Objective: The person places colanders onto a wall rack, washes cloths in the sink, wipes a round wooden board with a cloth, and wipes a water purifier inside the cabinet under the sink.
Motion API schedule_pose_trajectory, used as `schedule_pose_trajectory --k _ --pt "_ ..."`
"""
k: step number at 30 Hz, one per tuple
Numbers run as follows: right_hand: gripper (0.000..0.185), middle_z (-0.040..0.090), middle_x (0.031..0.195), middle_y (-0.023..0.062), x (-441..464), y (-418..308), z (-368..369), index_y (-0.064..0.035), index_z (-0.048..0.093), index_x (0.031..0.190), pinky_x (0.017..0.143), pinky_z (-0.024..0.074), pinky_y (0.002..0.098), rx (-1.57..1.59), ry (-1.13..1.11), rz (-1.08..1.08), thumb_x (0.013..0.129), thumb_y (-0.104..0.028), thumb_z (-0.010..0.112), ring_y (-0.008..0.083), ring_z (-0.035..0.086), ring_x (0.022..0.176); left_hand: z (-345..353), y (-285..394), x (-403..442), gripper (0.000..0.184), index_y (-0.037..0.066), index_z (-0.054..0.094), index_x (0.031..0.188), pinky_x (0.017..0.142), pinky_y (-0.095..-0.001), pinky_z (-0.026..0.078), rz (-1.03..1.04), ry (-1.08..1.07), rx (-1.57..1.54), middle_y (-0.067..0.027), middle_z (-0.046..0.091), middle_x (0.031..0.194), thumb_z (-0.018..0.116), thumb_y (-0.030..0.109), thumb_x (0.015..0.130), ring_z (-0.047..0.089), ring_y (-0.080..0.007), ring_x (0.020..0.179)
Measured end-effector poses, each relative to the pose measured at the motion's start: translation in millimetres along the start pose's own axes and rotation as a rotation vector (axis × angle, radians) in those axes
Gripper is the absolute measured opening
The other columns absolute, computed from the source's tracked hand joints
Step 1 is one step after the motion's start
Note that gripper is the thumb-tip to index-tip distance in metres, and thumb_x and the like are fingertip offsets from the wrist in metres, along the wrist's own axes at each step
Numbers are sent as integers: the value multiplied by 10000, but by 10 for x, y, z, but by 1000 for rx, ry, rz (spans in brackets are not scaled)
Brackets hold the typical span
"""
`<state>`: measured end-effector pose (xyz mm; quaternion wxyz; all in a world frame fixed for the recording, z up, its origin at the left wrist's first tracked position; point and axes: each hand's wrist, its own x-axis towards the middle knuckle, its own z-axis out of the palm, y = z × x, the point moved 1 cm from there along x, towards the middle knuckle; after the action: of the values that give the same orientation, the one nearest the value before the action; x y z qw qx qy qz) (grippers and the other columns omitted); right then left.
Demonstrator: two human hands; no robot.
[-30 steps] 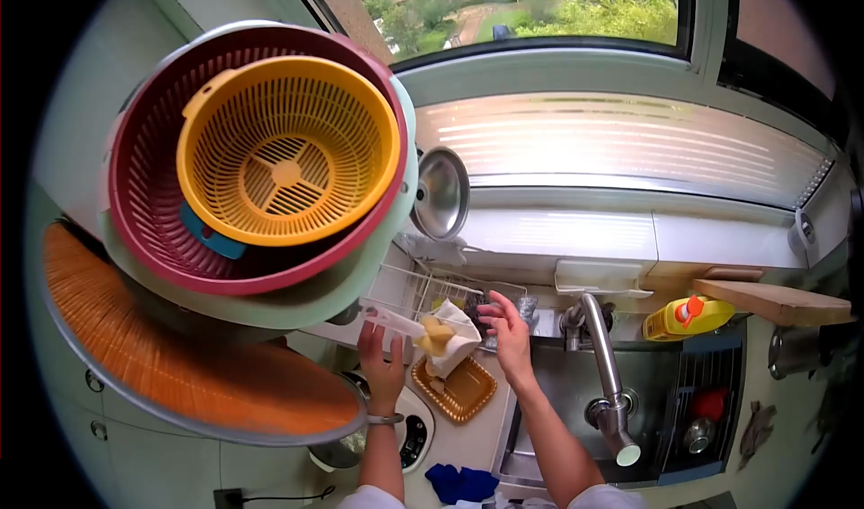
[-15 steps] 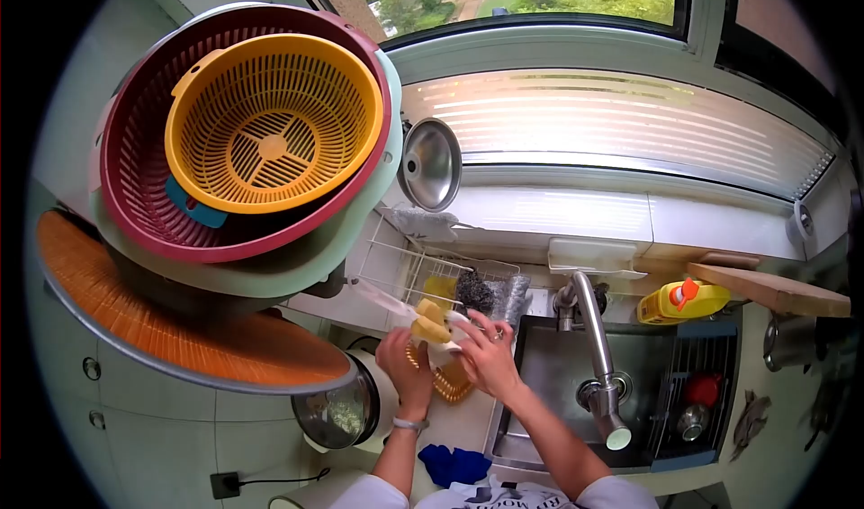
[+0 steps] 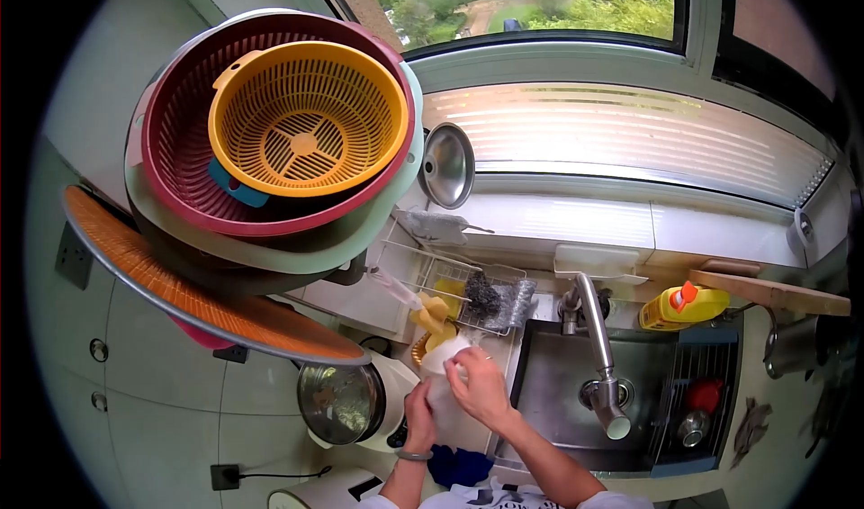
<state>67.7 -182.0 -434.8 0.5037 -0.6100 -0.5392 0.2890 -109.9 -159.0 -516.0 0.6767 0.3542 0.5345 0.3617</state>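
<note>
A thin white sheet (image 3: 442, 392), soft like a bag or cloth, hangs between my two hands over the counter left of the sink. My right hand (image 3: 481, 387) pinches its upper right part with bent fingers. Lower down, my left hand (image 3: 418, 416) is closed at its left edge, thumb side up. Just beyond the sheet lie yellow pieces (image 3: 434, 315) whose kind I cannot make out, partly over a yellow basket (image 3: 419, 348). The sheet hides much of that basket.
The steel sink (image 3: 558, 392) with its tap (image 3: 594, 329) lies to the right. Stacked colanders (image 3: 310, 117) loom at upper left above an orange round lid-like disc (image 3: 207, 284). A wire rack (image 3: 450, 279), a glass-lidded appliance (image 3: 342, 405) and a yellow bottle (image 3: 681, 307) stand around.
Both hands have come nearer to my body with the white sheet, which is now spread out. The yellow pieces rest beyond my hands. The whole view has shifted slightly.
</note>
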Motion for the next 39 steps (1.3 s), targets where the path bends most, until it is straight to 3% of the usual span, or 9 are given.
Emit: schedule_pose_trajectory --k 7,18,22,24,25,28,30,32,39 --pt "773 427 1143 162 396 -456 -217 -33 428 1281 928 321 429 -61 464 -101 657 -275 815 320 414 1069 351 654 -112 441 59 509 1277 994 -352 403 25 11 -427 -71 572 1250 485 337 936 535 -213 1147" --pt "465 558 1075 109 393 -326 -245 -56 554 1090 900 336 411 -62 407 -163 651 -135 689 293 486 1036 9 615 77 385 51 548 1154 962 -370 385 75 148 -413 -81 588 1179 475 251 832 531 -243 1101" --pt "454 583 1046 114 312 -346 -301 -49 554 1089 861 369 393 -31 387 -167 659 -115 683 292 528 981 382 703 124 369 -25 504 1191 1012 -385 368 525 174 -559 -120 567 1212 401 234 949 510 -240 1144" --pt "451 583 1043 117 294 -359 -311 -45 554 1088 860 377 391 -24 377 -158 660 -110 682 293 535 975 458 550 376 376 -19 504 1182 1006 -369 365 603 180 -302 -103 563 1184 396 276 978 506 -211 1126" --pt "448 584 1040 121 286 -365 -314 -42 555 1087 859 386 389 -19 370 -150 662 -105 680 294 541 969 344 425 444 373 -19 505 1153 978 -343 368 659 258 488 -114 536 1181 378 295 998 486 -210 1114" --pt "442 583 1042 130 278 -377 -331 -34 555 1085 866 400 390 27 374 -162 666 -98 680 301 545 973 585 758 734 322 0 541 1110 1010 -542 260 939 -82 1255 -277 491 1165 471 217 884 439 -431 1126" --pt "439 584 1044 134 281 -353 -349 -33 556 1085 870 410 393 35 365 -160 670 -100 683 306 548 977 843 1052 826 445 60 503 1301 1061 -550 208 1425 96 1351 -215 464 1268 415 257 912 374 -389 1247" --pt "437 584 1046 137 290 -336 -381 -31 556 1085 875 421 395 44 363 -157 675 -103 686 310 551 980 1050 1416 605 498 98 443 1384 1083 -519 192 1225 43 1339 -164 454 1298 433 247 908 355 -347 1277" --pt "441 580 1051 134 309 -293 -376 -43 563 1099 870 443 401 84 299 -152 690 -121 705 315 559 973 1052 1811 641 185 162 600 984 1065 -479 268 1342 -81 1485 -16 566 960 660 175 810 566 -209 970"
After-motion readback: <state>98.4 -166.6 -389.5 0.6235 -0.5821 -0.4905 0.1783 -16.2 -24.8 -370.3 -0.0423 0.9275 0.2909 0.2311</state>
